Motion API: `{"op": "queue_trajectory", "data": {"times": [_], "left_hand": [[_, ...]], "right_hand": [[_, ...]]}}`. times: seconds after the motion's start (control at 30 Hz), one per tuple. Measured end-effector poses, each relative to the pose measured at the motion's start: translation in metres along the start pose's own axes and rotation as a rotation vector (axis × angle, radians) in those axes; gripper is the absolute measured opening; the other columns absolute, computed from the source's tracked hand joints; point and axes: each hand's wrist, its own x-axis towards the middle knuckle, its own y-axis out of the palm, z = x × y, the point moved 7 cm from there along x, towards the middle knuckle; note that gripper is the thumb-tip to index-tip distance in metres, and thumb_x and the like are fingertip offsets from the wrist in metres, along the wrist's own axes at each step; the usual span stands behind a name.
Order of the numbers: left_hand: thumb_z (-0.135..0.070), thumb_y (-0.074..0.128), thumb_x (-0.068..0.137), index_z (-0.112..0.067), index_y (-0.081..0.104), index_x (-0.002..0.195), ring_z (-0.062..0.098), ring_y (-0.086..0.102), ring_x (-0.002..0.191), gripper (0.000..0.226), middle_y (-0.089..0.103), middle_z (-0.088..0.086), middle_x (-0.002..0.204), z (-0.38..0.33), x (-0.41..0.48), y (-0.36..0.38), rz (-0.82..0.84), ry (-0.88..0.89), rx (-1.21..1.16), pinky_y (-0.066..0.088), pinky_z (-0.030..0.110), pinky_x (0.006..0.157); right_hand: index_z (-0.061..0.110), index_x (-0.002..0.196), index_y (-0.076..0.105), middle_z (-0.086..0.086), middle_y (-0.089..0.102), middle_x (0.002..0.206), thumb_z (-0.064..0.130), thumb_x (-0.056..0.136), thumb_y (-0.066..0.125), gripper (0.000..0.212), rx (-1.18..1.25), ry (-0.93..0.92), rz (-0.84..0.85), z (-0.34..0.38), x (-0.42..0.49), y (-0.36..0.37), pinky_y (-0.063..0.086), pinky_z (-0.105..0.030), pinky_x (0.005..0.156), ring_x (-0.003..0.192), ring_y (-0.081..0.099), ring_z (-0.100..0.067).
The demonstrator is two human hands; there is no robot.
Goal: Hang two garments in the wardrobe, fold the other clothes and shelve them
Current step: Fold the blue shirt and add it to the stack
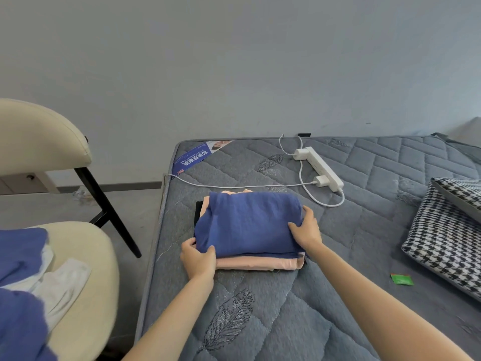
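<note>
We look from one wide-angle camera worn on our head, facing forward and down across the mattress (273, 334) toward the wall (234, 61). Our left hand (199, 259) and right hand (305, 230) grip the stack of clothes (247, 225) just below frame centre, close to the lens, forearms entering from the bottom edge. Left of the grip the chair (101, 256) looms near; beyond the grip lies the power strip (320, 168).
</note>
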Motion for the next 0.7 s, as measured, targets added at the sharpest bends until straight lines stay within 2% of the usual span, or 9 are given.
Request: {"op": "queue_trajectory", "data": {"times": [0.07,0.13,0.2,0.27,0.37,0.43,0.5,0.6,0.7], "left_hand": [[-0.003,0.062,0.083,-0.007,0.048,0.126,0.037,0.042,0.120,0.045,0.040,0.018,0.136,-0.014,-0.004,-0.008,-0.100,0.064,0.182,0.041,0.045,0.097],[-0.003,0.060,0.084,-0.009,0.050,0.127,0.036,0.034,0.127,0.044,0.037,0.013,0.142,-0.038,-0.012,-0.006,-0.132,0.297,0.383,0.033,0.047,0.100],[-0.002,0.055,0.087,-0.011,0.050,0.131,0.030,0.033,0.132,0.045,0.039,0.006,0.144,-0.063,-0.027,0.014,-0.035,0.681,0.531,0.029,0.042,0.107],[-0.002,0.046,0.092,-0.014,0.043,0.139,0.023,0.030,0.138,0.048,0.039,0.001,0.147,-0.074,-0.037,0.039,0.120,0.917,0.673,0.023,0.041,0.114],[-0.010,0.032,0.100,-0.019,0.014,0.151,0.015,0.005,0.147,0.055,0.014,-0.005,0.158,-0.067,-0.026,0.071,0.223,0.994,1.034,0.002,0.038,0.120],[-0.015,0.029,0.102,-0.016,-0.001,0.152,0.017,-0.005,0.147,0.058,-0.001,-0.003,0.160,-0.055,-0.015,0.088,0.287,1.010,1.258,-0.005,0.038,0.119],[-0.020,0.025,0.103,-0.013,-0.008,0.150,0.018,-0.011,0.147,0.058,-0.010,0.000,0.160,-0.046,-0.005,0.100,0.337,1.034,1.385,-0.010,0.036,0.117],[-0.025,0.019,0.104,-0.012,-0.008,0.150,0.019,-0.011,0.147,0.055,-0.010,0.004,0.160,-0.039,0.009,0.110,0.344,1.103,1.395,-0.012,0.033,0.116],[-0.033,0.022,0.102,-0.016,-0.005,0.151,0.018,-0.011,0.147,0.059,-0.012,0.005,0.159,-0.034,0.029,0.106,0.313,0.991,1.258,-0.009,0.034,0.117]], "right_hand": [[0.016,0.145,0.029,-0.014,0.036,0.144,0.020,0.091,0.055,0.060,-0.213,-0.098,-0.159,0.014,-0.008,-0.004,0.034,-0.044,0.100,0.126,0.034,-0.037],[0.017,0.144,0.034,-0.008,0.035,0.146,0.021,0.092,0.053,0.055,-0.350,-0.282,-0.227,0.038,-0.017,0.002,0.033,-0.043,0.100,0.127,0.032,-0.033],[0.018,0.143,0.039,-0.005,0.036,0.149,0.021,0.094,0.050,0.051,-0.422,-0.481,-0.176,0.060,-0.022,0.018,0.031,-0.040,0.103,0.132,0.033,-0.028],[0.019,0.144,0.039,-0.003,0.033,0.152,0.023,0.096,0.046,0.048,-0.499,-0.615,-0.100,0.072,-0.023,0.037,0.024,-0.037,0.110,0.137,0.031,-0.024],[0.024,0.149,0.028,0.000,0.020,0.158,0.029,0.102,0.034,0.049,-0.610,-0.610,-0.021,0.067,-0.012,0.059,0.006,-0.042,0.118,0.146,0.013,-0.021],[0.030,0.151,0.018,0.003,0.009,0.161,0.034,0.103,0.027,0.049,-0.682,-0.532,0.000,0.051,-0.004,0.069,-0.002,-0.048,0.117,0.148,0.002,-0.022],[0.035,0.152,0.010,0.004,-0.001,0.161,0.038,0.103,0.022,0.050,-0.709,-0.486,0.003,0.036,-0.001,0.078,-0.006,-0.051,0.117,0.148,-0.006,-0.022],[0.040,0.150,0.003,0.007,-0.006,0.161,0.040,0.102,0.022,0.052,-0.691,-0.479,-0.014,0.023,0.002,0.088,-0.012,-0.052,0.116,0.147,-0.012,-0.020],[0.046,0.149,0.004,0.012,-0.007,0.160,0.043,0.100,0.024,0.052,-0.659,-0.466,-0.037,0.019,0.012,0.090,-0.014,-0.060,0.111,0.147,-0.014,-0.024]]}}
